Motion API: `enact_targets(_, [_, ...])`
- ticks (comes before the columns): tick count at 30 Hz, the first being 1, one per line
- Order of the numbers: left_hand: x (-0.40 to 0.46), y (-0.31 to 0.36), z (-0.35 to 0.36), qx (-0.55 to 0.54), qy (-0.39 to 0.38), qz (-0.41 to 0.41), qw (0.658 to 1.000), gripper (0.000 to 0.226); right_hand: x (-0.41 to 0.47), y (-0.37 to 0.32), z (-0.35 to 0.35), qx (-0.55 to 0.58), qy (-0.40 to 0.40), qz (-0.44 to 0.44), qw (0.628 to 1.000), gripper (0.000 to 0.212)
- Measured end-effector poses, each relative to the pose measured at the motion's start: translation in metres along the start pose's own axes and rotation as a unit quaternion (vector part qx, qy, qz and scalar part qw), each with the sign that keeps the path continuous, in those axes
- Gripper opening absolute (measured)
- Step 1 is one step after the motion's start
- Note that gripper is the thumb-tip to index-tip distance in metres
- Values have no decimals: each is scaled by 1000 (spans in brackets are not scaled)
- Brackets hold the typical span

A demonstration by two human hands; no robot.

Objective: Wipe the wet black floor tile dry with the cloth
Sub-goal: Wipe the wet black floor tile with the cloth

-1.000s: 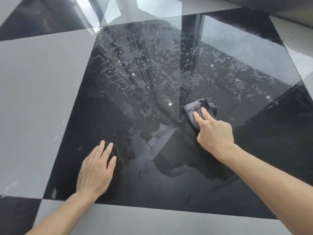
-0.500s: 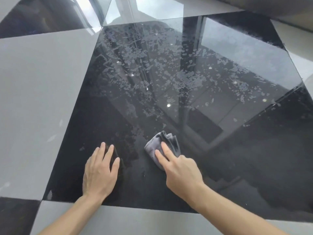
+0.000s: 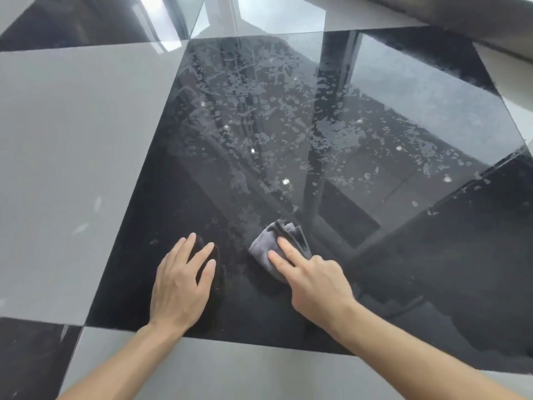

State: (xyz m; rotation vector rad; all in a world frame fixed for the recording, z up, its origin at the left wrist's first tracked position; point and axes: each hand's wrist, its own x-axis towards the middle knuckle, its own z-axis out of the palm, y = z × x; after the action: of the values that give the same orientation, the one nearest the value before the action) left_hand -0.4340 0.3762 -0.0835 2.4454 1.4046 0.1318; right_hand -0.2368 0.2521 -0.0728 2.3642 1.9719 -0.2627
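The right hand presses a crumpled grey cloth onto the black tile, in the near middle of the tile. Two fingers lie straight and slightly apart on top of the cloth; the remaining fingers and the thumb are hidden beneath the hand, so whether they pinch the cloth cannot be told.

Change noted: a second ago the cloth and right hand were further out and to the right, near the tile's centre. Half a second ago they were already close in, just to the right of the left hand, and they sit in much the same spot now. The stroke therefore runs inward and leftward, and appears to be at or near its end.

The left hand lies flat on the tile near its front edge, fingers straight and slightly spread, holding nothing. It has not shifted and seems to serve as a brace.

Condition of surface: the near band of the tile, around both hands, shows a dark, even sheen with little visible water. The far half carries dense pale droplets and smears across nearly its full width. The grey tile to the left shows a few faint marks.

Judgement: the task is partly done. The next stroke likely needs a longer reach into the wet far half.
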Motion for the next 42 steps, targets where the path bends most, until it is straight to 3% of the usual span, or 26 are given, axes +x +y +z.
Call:
enact_targets(8, [-21,-26,-4,-12,13,-6,1000,49,52,55,-10,-25,-22,83,996,70])
enact_targets(12, [-28,-54,-7,-8,31,-53,998,48,78,67,-22,-30,-27,98,994,67])
enact_targets(22, [-31,-63,-1,-26,55,-53,997,43,82,10,-5,31,-19,154,987,70])
enact_targets(30, [-30,-60,0,-9,84,-50,995,38,34,-63,5,59,-27,91,994,79])
enact_targets(35, [-31,-62,0,-6,80,-39,996,42,-8,-96,1,58,13,47,997,80])
enact_targets(42, [-33,-60,5,-18,96,-42,994,46,-18,-98,6,49,-34,21,998,78])
